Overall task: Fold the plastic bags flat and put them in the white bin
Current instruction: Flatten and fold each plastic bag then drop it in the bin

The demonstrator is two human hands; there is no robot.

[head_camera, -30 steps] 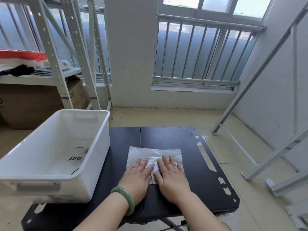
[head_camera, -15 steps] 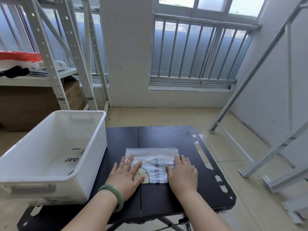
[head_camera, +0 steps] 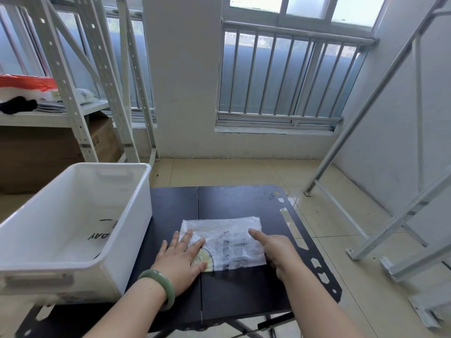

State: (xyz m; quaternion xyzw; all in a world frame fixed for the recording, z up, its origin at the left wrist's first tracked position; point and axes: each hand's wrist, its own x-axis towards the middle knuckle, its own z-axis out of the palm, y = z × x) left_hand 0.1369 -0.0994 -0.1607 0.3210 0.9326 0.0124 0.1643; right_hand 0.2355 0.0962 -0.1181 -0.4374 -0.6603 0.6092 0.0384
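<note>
A translucent plastic bag [head_camera: 225, 236] with dark print lies folded flat on the black table [head_camera: 234, 296]. My left hand [head_camera: 179, 258], with a green bangle on the wrist, presses flat on the bag's left part. My right hand [head_camera: 277, 250] is at the bag's right edge; its index finger lies straight on top and the other fingers curl at the edge. The white bin [head_camera: 133, 240] stands on the table's left side, beside my left hand. A flat bag printed "DAY" [head_camera: 98, 236] lies on its bottom.
A white metal shelf rack [head_camera: 80, 118] with a cardboard box [head_camera: 48, 154] under it stands behind the bin. Grey metal frames [head_camera: 390, 223] lean and lie on the tiled floor at the right. The table has cut-out slots [head_camera: 291, 226] along its right edge.
My hands slid apart from the bag's middle to its two sides. The right hand has turned from flat pressing to curling at the right edge.
</note>
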